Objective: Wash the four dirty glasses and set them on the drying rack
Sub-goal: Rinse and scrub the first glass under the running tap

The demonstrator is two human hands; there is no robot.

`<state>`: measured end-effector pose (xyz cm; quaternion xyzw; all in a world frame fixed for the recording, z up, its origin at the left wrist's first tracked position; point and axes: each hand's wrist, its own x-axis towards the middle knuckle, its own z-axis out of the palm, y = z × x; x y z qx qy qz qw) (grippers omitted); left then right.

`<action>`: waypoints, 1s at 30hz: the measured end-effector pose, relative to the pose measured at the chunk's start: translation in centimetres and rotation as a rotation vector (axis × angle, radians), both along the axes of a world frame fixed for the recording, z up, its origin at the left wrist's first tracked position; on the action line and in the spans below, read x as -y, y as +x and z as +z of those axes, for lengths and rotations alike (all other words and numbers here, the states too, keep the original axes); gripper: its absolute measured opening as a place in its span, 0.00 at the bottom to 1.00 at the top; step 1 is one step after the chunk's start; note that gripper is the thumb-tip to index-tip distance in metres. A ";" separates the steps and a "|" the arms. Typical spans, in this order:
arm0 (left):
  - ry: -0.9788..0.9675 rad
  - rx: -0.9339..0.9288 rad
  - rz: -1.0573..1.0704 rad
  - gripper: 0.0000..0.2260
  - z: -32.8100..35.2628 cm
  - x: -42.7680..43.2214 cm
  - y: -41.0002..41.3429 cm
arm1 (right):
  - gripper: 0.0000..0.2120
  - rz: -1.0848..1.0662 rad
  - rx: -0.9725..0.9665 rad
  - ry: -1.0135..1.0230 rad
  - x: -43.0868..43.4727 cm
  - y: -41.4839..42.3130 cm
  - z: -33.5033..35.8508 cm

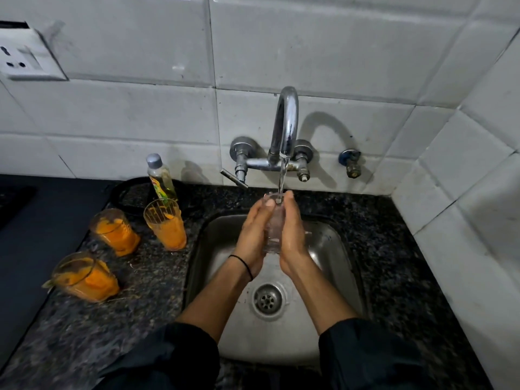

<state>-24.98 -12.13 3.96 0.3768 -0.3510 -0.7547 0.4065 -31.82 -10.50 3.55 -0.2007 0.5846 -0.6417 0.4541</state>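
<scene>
Nearest, below the wrists, sits the round metal drain (268,299) of the steel sink (213,249). Above it the left hand (251,232) and right hand (292,232) face palm to palm, fingers nearly straight, pressing the clear drinking glass (273,229) between them. Neither hand curls round it.

The glass stands upright, its long axis running up along the fingers, mouth towards the chrome swan-neck tap (287,119) just beyond the fingertips. The water stream (282,175) falls into that mouth.

Left of the left hand, on the speckled dark stone desk (408,263), stand three orange-smeared glasses, all mouth up:
- the nearest tumbler (84,277)
- a second tumbler (115,232) beyond it
- a taller glass (166,225) closest to the sink, so the left hand is likely the one to reach for it.

A clear soap bottle (160,178) stands behind that. No drying rack is in view.
</scene>
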 end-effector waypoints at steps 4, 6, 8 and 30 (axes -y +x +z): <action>0.421 -0.140 0.179 0.13 0.3 0.7 -0.7 | 0.18 -0.199 -0.117 -0.094 0.7 1.6 -0.3; 0.242 -0.055 0.137 0.12 0.5 0.4 -1.2 | 0.17 -0.358 0.041 0.023 1.5 0.9 0.2; -0.199 0.182 0.048 0.12 0.3 0.0 -1.0 | 0.18 -0.276 0.511 0.095 1.9 -0.4 1.0; -0.553 0.389 -0.126 0.13 -4.4 2.2 -0.1 | 0.13 -0.091 0.935 0.266 1.8 -0.6 -2.2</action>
